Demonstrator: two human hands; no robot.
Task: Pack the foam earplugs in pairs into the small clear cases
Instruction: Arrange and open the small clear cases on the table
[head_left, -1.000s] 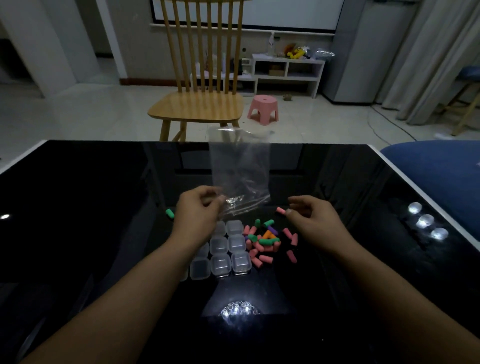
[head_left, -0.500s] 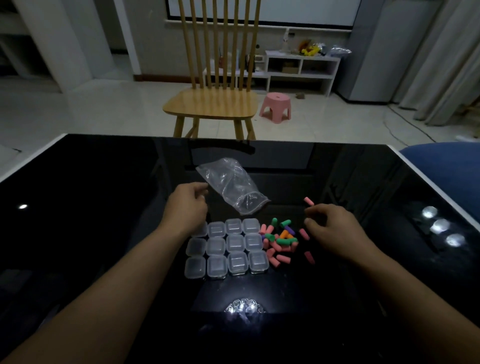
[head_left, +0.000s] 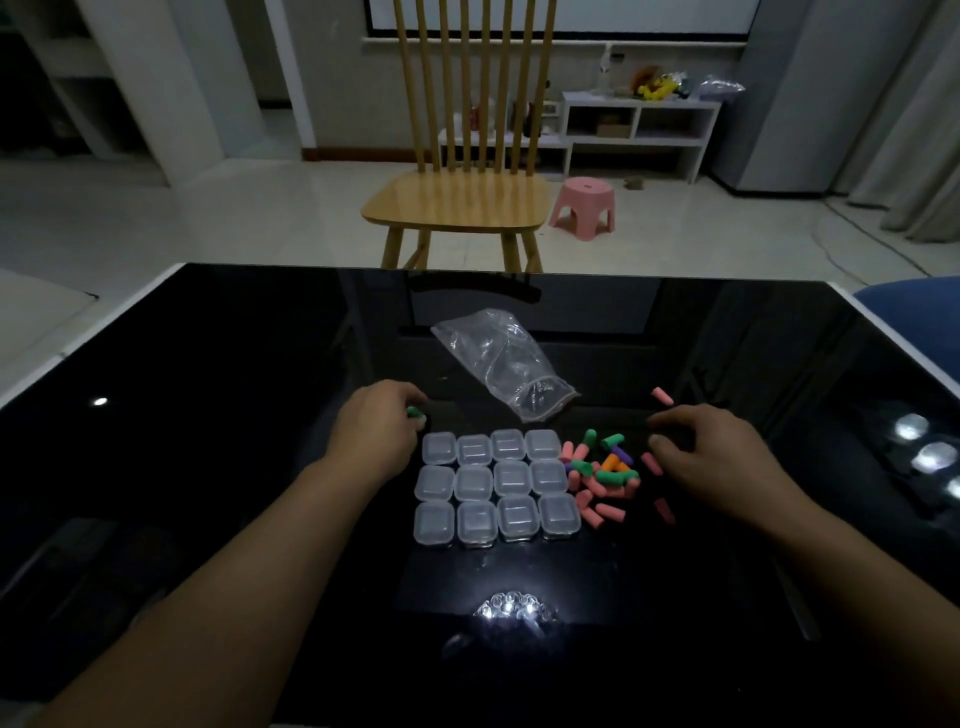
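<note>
Several small clear cases (head_left: 496, 486), all closed, sit in a tight grid on the black glossy table (head_left: 208, 415). Right beside them lies a pile of foam earplugs (head_left: 600, 478) in pink, green, orange and purple. Stray pink earplugs lie around it, one (head_left: 662, 397) just beyond my right fingers. My left hand (head_left: 376, 434) is at the grid's far left corner, its fingertips pinching a green earplug (head_left: 414, 413). My right hand (head_left: 717, 457) hovers right of the pile with fingers loosely curved and nothing between them.
An empty clear zip bag (head_left: 511, 364) lies on the table behind the cases. A wooden chair (head_left: 457, 202) stands past the far edge, with a pink stool (head_left: 584, 205) to its right. A blue seat (head_left: 914, 312) is at the right. Lamp glare (head_left: 511, 610) shows near me.
My left hand let go of the bag, which now lies flat behind the cases, and moved onto the green earplug. My right hand slid slightly right, and the pink plug it held now lies on the table.
</note>
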